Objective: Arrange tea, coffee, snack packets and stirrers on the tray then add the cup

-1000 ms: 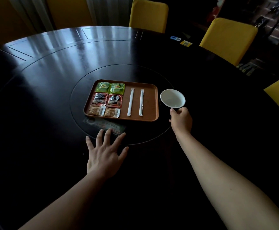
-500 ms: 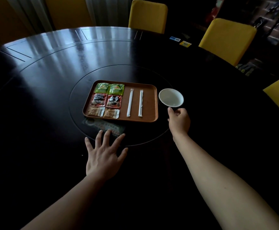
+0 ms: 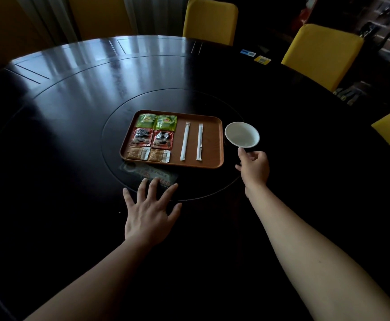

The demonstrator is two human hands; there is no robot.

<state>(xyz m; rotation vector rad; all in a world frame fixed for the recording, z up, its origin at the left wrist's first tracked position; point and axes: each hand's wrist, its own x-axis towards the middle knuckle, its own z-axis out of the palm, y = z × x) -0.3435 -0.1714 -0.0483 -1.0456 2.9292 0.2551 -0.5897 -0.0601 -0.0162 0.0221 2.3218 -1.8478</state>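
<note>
A brown tray (image 3: 212,144) lies at the centre of the dark round table. On its left side sit two green tea packets (image 3: 156,121), two red coffee packets (image 3: 152,138) and two snack packets (image 3: 148,154) in rows. Two white wrapped stirrers (image 3: 192,142) lie side by side on its right half. A white cup (image 3: 242,134) is just beyond the tray's right edge, gripped at its near side by my right hand (image 3: 254,166). My left hand (image 3: 151,213) lies flat on the table in front of the tray, fingers spread.
Yellow chairs (image 3: 321,54) stand around the far and right sides of the table (image 3: 73,100). Two small cards (image 3: 256,56), one blue and one yellow, lie near the far right edge. A dark printed card (image 3: 152,174) lies just in front of the tray.
My right hand has shifted the cup slightly left, closer to the tray's right edge. My left hand has stayed flat on the table.
</note>
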